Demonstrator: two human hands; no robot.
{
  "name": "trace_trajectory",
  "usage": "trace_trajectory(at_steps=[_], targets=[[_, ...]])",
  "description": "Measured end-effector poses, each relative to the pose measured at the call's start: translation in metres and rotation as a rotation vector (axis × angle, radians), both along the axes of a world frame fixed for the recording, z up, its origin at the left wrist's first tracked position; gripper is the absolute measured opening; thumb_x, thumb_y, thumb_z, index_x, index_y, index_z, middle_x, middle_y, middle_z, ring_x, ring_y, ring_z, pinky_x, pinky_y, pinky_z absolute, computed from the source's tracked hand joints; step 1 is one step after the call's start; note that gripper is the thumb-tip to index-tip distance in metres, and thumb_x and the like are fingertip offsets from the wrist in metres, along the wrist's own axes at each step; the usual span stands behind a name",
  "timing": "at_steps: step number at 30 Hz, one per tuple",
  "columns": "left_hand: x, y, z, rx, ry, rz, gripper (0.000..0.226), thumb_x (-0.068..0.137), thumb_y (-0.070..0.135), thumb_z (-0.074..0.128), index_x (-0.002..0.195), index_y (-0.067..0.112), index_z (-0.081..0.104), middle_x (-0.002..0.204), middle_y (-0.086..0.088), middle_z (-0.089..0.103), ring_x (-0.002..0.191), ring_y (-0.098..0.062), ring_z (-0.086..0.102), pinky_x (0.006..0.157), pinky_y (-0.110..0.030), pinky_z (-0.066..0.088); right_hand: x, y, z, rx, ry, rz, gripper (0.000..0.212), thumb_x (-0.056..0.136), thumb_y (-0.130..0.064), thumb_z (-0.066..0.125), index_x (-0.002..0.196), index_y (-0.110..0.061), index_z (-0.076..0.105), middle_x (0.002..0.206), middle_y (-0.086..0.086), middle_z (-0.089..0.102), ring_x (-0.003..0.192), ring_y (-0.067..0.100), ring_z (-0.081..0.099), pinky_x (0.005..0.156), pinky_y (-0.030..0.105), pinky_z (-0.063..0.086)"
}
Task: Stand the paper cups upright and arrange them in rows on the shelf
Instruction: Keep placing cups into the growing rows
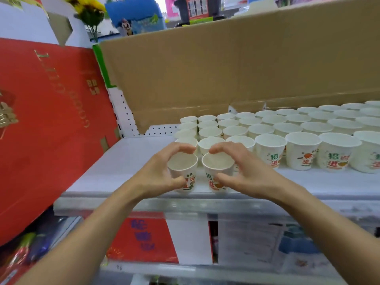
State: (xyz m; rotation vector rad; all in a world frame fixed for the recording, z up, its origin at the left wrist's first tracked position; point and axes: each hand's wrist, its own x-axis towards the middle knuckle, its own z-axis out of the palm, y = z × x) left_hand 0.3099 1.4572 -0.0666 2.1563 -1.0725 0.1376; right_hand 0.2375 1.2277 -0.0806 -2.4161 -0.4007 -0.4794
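A white shelf (127,161) backed by brown cardboard (226,68) carries rows of upright paper cups (267,124) toward the right. Two more stand side by side at its front edge. The left hand (158,173) curls round the left cup (182,162), and the right hand (244,173) round the right cup (218,163).

The shelf (127,161) is viewed from head height, close up, looking forward and down over its front edge.
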Motion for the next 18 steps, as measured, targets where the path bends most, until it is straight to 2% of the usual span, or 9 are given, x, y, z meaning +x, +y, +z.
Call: trace_trajectory(at_steps=[4,6,8,10,13,18], targets=[[-0.006,0.014,-0.007,-0.112,-0.169,0.063,0.048,0.070,0.029,0.077,0.115,0.032,0.061,0.124,0.020,0.055,0.126,-0.001,0.042,0.102,-0.010,0.029,-0.008,0.002,-0.008,-0.001,-0.139,-0.045,0.038,0.080,-0.042,0.072,0.115,-0.035,0.060,0.136,-0.019,0.044,0.130,-0.001,0.032,0.105,0.018,0.028],[-0.006,0.019,-0.016,-0.177,-0.229,0.115,0.042,0.070,0.044,0.076,0.109,0.031,0.066,0.119,0.020,0.058,0.120,-0.004,0.046,0.100,-0.012,0.031,-0.011,0.004,-0.011,0.007,-0.189,-0.071,0.027,0.080,-0.041,0.071,0.105,-0.032,0.067,0.132,-0.015,0.049,0.128,0.004,0.037,0.104,0.022,0.033],[-0.005,0.021,-0.024,-0.208,-0.210,0.136,0.034,0.071,0.050,0.075,0.099,0.031,0.070,0.115,0.018,0.060,0.116,-0.007,0.050,0.097,-0.017,0.036,-0.012,0.005,-0.014,0.025,-0.204,-0.087,0.020,0.081,-0.042,0.067,0.096,-0.029,0.071,0.128,-0.013,0.053,0.127,0.007,0.040,0.103,0.026,0.037],[-0.004,0.020,-0.029,-0.229,-0.127,0.138,0.024,0.073,0.045,0.076,0.089,0.027,0.072,0.112,0.015,0.062,0.113,-0.008,0.054,0.096,-0.020,0.040,-0.011,0.005,-0.015,0.046,-0.196,-0.089,0.015,0.082,-0.039,0.066,0.092,-0.028,0.071,0.127,-0.013,0.054,0.127,0.006,0.041,0.103,0.028,0.039],[-0.003,0.019,-0.029,-0.229,-0.084,0.118,0.007,0.077,0.026,0.076,0.082,0.023,0.071,0.112,0.013,0.062,0.112,-0.006,0.057,0.093,-0.017,0.042,-0.010,0.005,-0.015,0.059,-0.173,-0.074,0.010,0.084,-0.032,0.069,0.093,-0.029,0.072,0.128,-0.015,0.055,0.127,0.003,0.041,0.103,0.027,0.040],[0.001,0.018,-0.023,-0.184,-0.063,0.082,0.018,0.078,0.011,0.076,0.076,0.024,0.065,0.117,0.014,0.060,0.117,-0.001,0.053,0.095,-0.013,0.037,-0.007,0.003,-0.012,0.075,-0.123,-0.053,0.011,0.086,-0.025,0.069,0.096,-0.028,0.071,0.130,-0.015,0.055,0.128,0.001,0.041,0.106,0.030,0.040]])
